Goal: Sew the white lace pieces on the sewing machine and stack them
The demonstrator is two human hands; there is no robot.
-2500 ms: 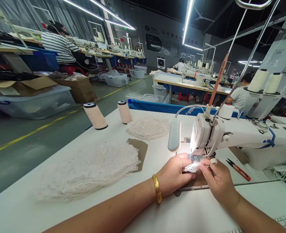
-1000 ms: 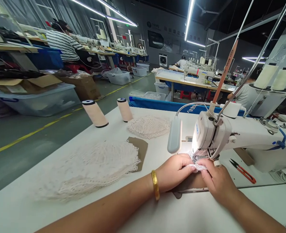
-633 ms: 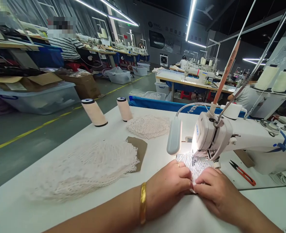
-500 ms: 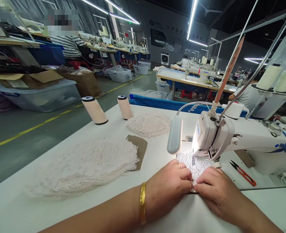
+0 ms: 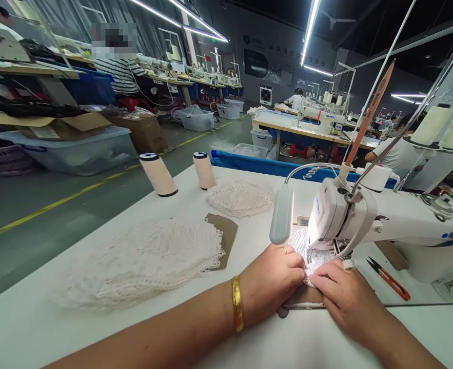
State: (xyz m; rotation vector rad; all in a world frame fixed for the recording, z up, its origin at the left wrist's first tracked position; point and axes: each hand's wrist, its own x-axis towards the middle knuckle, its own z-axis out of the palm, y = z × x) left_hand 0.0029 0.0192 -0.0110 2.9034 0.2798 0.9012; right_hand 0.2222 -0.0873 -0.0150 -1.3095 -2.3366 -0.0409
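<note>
**Two hands, one bit of lace, two stacks on the counter**

Quick count: one lace piece [image 5: 317,259] sits under the head of one sewing machine [image 5: 407,223], over on the right half of the counter [image 5: 255,241]. Both hands are on it. Left hand [image 5: 270,279] has its fingers [image 5: 296,264] curled in, nearly closed, with hold of the lace's near end; right hand [image 5: 351,294] does the same from the other side, fingers bunched and bent, just beside the left ones. One gold bracelet [image 5: 237,303] and one ring [image 5: 285,250], both on the left.

Lace stacks: two. The big stack [image 5: 153,261] spreads along the counter's left edge with one brown card [image 5: 228,236] poking out from its right side; the small stack [image 5: 240,199] is nearer the far edge. Two peach thread cones [image 5: 158,175] stand by the far left corner, well apart from the hands. One pair of red-handled snips [image 5: 393,284] lies right of the right hand, and one lamp [image 5: 282,212] hangs just left of the machine head.

The counter's plain white, with blue cloth [image 5: 249,160] along its far edge. Room's a big sewing floor: tube lights, a yellow line [image 5: 95,187] on the floor, plastic bins [image 5: 76,151], and a person in a striped top [image 5: 116,76] off to the left.
</note>
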